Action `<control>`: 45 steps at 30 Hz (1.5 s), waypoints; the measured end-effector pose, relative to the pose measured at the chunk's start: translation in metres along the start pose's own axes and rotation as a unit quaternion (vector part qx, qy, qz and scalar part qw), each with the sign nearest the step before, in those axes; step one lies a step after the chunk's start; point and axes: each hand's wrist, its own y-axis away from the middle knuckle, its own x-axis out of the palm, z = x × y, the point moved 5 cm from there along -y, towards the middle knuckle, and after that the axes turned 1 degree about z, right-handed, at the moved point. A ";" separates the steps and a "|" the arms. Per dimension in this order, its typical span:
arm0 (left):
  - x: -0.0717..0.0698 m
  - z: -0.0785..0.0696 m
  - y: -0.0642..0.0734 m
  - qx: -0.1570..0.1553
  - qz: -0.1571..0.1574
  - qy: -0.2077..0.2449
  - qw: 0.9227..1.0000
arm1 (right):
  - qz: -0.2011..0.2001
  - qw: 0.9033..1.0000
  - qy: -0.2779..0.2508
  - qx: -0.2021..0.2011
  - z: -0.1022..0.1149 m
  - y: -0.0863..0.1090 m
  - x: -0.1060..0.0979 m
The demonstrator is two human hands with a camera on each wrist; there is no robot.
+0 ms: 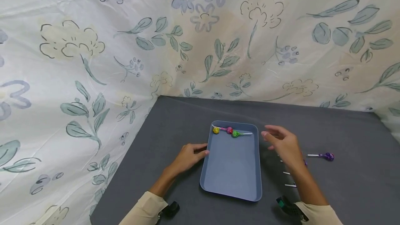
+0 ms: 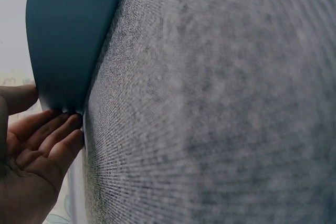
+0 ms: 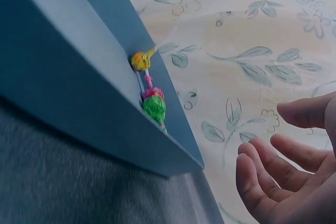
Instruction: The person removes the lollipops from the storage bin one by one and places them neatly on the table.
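Note:
A blue-grey tray [image 1: 231,169] lies on the table. My left hand [image 1: 186,157] holds its left side, thumb over the rim and fingers against the outer wall in the left wrist view. Along the tray's far end lie a yellow lollipop [image 1: 216,130], a pink-red lollipop [image 1: 230,130] and a green lollipop [image 1: 235,133]. Just beyond the tray's right rim hovers my right hand [image 1: 285,147], fingers loosely bent, thumb apart, holding nothing. A purple lollipop [image 1: 329,156] lies to its right. More lollipops are partly hidden under the right forearm, their white sticks [image 1: 290,185] showing.
Dark grey cloth [image 1: 178,121] covers the table. A flower-printed curtain [image 1: 200,61] hangs behind and along the left side. Wrist devices are strapped on both arms, the left device [image 1: 171,210] and the right device [image 1: 289,207] sitting near the table's front.

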 end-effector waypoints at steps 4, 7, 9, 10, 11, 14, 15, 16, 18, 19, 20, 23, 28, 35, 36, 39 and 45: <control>0.000 0.000 0.000 -0.003 0.000 -0.003 1.000 | 0.003 1.000 0.001 0.007 0.005 -0.003 0.007; 0.000 0.000 0.000 -0.003 -0.002 -0.003 1.000 | 0.014 1.000 -0.007 0.015 0.008 -0.006 0.014; -0.001 -0.001 0.000 -0.005 -0.003 -0.001 1.000 | 0.021 0.999 -0.016 0.020 0.011 -0.008 0.018; -0.001 -0.001 0.000 -0.005 -0.004 -0.001 1.000 | 0.024 0.999 -0.018 0.021 0.012 -0.009 0.020; -0.001 -0.001 0.000 -0.006 -0.004 -0.001 1.000 | 0.028 0.999 -0.022 0.024 0.013 -0.010 0.022; -0.001 -0.001 0.001 -0.006 -0.005 -0.002 1.000 | 0.035 0.999 -0.024 0.032 0.015 -0.013 0.029; 0.000 -0.001 0.001 -0.005 -0.004 -0.002 1.000 | 0.038 0.998 -0.025 0.036 0.016 -0.014 0.031; 0.000 -0.002 0.001 -0.004 -0.004 -0.001 1.000 | 0.040 0.998 -0.027 0.037 0.016 -0.016 0.033; 0.000 -0.002 0.001 -0.002 -0.004 -0.001 1.000 | 0.043 0.998 -0.030 0.039 0.015 -0.018 0.036; -0.001 -0.002 0.001 -0.001 -0.004 0.000 1.000 | 0.044 0.998 -0.033 0.040 0.014 -0.019 0.038; -0.001 -0.002 0.001 0.000 -0.004 -0.001 1.000 | 0.044 0.998 -0.035 0.041 0.013 -0.021 0.040; -0.001 -0.002 0.001 0.003 -0.004 -0.002 1.000 | 0.041 0.998 -0.032 0.042 0.008 -0.024 0.046; -0.002 -0.003 0.001 0.004 -0.004 -0.003 1.000 | 0.034 0.998 -0.017 0.043 0.004 -0.029 0.058; -0.002 -0.002 0.001 -0.001 -0.005 -0.009 1.000 | 0.026 0.999 0.019 0.038 0.001 -0.035 0.070; -0.002 -0.002 0.002 -0.001 -0.005 -0.009 1.000 | 0.026 0.999 0.024 0.037 0.001 -0.036 0.071; -0.001 -0.002 0.002 -0.001 -0.002 -0.004 1.000 | 0.026 0.998 0.040 0.032 -0.001 -0.039 0.075; -0.001 -0.002 0.001 -0.002 -0.002 0.000 1.000 | 0.045 0.998 0.047 0.025 0.000 -0.042 0.082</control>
